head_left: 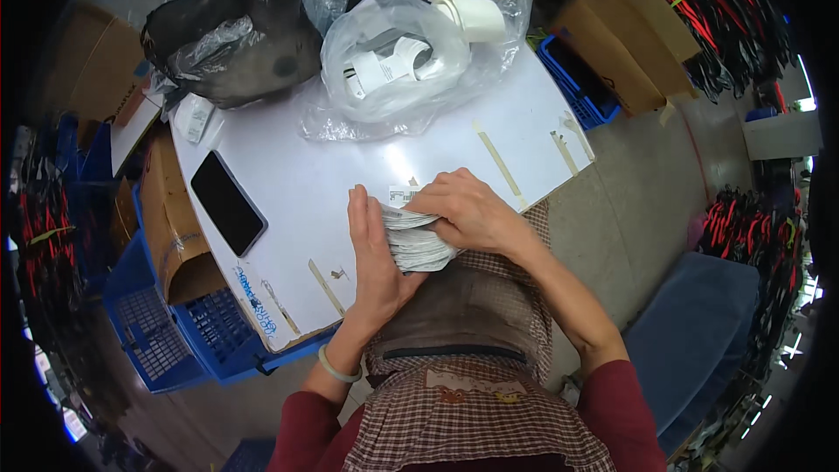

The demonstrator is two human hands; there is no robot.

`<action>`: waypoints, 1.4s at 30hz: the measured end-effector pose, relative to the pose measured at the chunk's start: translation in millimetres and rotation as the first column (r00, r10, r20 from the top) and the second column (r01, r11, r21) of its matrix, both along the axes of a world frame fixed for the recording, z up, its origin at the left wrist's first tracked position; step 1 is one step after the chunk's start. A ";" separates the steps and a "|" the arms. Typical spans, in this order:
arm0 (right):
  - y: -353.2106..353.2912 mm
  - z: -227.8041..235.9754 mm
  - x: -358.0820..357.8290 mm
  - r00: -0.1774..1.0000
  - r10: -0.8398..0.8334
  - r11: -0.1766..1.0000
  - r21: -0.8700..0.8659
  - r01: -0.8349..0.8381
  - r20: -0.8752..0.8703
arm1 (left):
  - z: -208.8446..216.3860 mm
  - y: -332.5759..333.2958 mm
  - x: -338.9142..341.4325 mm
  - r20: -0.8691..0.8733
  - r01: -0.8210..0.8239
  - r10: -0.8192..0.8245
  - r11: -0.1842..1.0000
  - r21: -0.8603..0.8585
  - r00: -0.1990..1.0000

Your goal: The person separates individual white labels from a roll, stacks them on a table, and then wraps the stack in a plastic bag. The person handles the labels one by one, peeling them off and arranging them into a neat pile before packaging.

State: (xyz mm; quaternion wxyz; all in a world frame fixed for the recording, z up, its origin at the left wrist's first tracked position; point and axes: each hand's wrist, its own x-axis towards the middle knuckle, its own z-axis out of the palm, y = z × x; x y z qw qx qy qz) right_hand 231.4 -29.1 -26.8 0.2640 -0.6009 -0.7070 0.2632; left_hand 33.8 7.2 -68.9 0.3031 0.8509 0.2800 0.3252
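Note:
A thick stack of white printed paper labels [421, 249] is held upright against the near edge of the white table, close to my body. My left hand [377, 249] is closed round its left side and bottom, with the fingers pointing up. From the right, my right hand [472, 212] pinches the upper part of the stack, its thumb pressed into the labels. One label [401, 196] with dark print shows beyond the stack, near the right fingertips; whether it is still part of the stack I cannot tell.
Past my hands lies an open clear plastic bag [328, 122] with white labels [384, 72] inside. Beside it are a white roll [479, 17] and a black plastic bag [232, 48]. A phone [229, 203] rests at left. Blue crates [218, 323] and cardboard boxes [179, 218] flank the table.

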 end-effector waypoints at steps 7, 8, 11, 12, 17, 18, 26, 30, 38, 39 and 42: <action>-17.4 8.3 26.4 0.997 0.012 0.999 -0.051 -0.016 -0.079 | 8.9 5.2 7.1 -0.030 0.041 -0.044 0.994 -0.099 0.999; -20.2 7.3 26.6 0.983 -0.037 0.998 -0.057 0.027 -0.179 | 10.9 4.9 6.8 -0.050 0.038 -0.044 0.992 -0.119 0.998; -25.6 1.3 24.0 0.900 -0.160 0.986 -0.100 0.130 -0.406 | 0.1 5.2 -1.4 -0.023 0.065 -0.069 0.989 -0.134 0.997; -26.9 -1.1 22.9 0.877 -0.191 0.981 -0.122 0.152 -0.441 | -2.6 5.3 -3.9 -0.003 0.083 -0.084 0.988 -0.133 0.996; -25.3 -9.3 9.8 0.897 -0.145 0.984 0.034 0.175 -0.417 | 1.4 10.9 -0.5 0.067 0.119 -0.108 0.972 -0.203 0.992; -24.3 -5.6 6.6 0.926 -0.131 0.982 0.084 0.171 -0.353 | 2.5 11.2 0.3 0.074 0.127 -0.113 0.965 -0.230 0.991; -21.3 -21.3 -4.0 0.864 -0.208 0.949 0.120 0.292 -0.458 | -0.2 8.8 -1.3 0.154 0.165 -0.130 0.954 -0.250 0.980; -18.1 -15.4 0.2 0.903 -0.189 0.966 0.091 0.241 -0.385 | 7.0 11.3 0.2 0.140 0.168 -0.129 0.935 -0.312 0.982; 0.8 1.7 -13.9 0.977 -0.163 0.927 0.317 0.199 -0.138 | -0.9 10.5 -1.2 0.132 0.135 -0.102 0.953 -0.270 0.986; 1.3 -1.7 -13.6 0.968 -0.169 0.937 0.275 0.216 -0.184 | -2.4 9.5 -1.4 0.157 0.137 -0.093 0.945 -0.296 0.983; 1.6 2.6 -13.8 0.893 -0.268 0.960 -0.023 0.279 -0.362 | -0.4 11.0 -1.7 0.073 0.130 -0.116 0.961 -0.245 0.991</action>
